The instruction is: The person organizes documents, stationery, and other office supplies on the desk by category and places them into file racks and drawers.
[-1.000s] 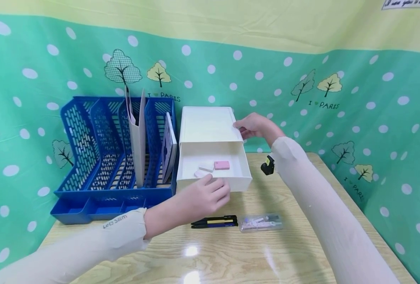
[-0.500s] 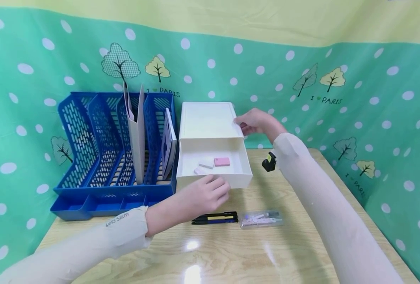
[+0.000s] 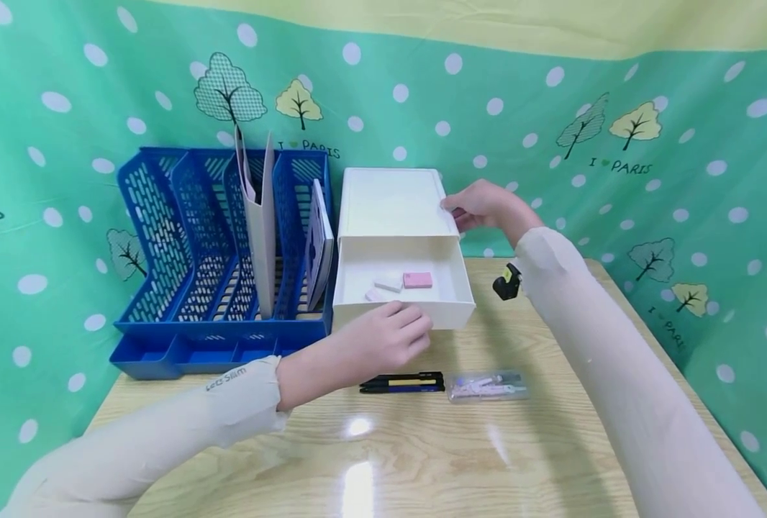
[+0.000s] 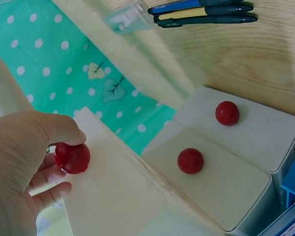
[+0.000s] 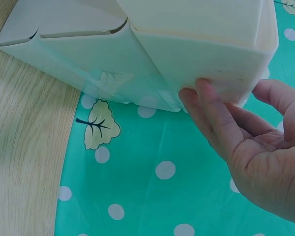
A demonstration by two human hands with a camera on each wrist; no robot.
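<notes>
A white drawer cabinet stands against the curtain, its top drawer pulled out. Inside lie a pink eraser and two whitish small blocks, one a pale eraser. At the drawer front is my left hand; in the left wrist view its thumb and fingers pinch a round red knob. Two more red knobs mark the lower drawers. My right hand rests against the cabinet's right side near the top; the right wrist view shows its fingers extended along that wall.
Left of the cabinet stands a blue file rack holding a folder and a thin book. Several pens and a clear case lie on the wooden table before the cabinet. A polka-dot curtain hangs behind.
The head view has tilted and shifted, so everything sits higher and slightly farther right. Both hands keep their places, and the drawer looks equally far out.
</notes>
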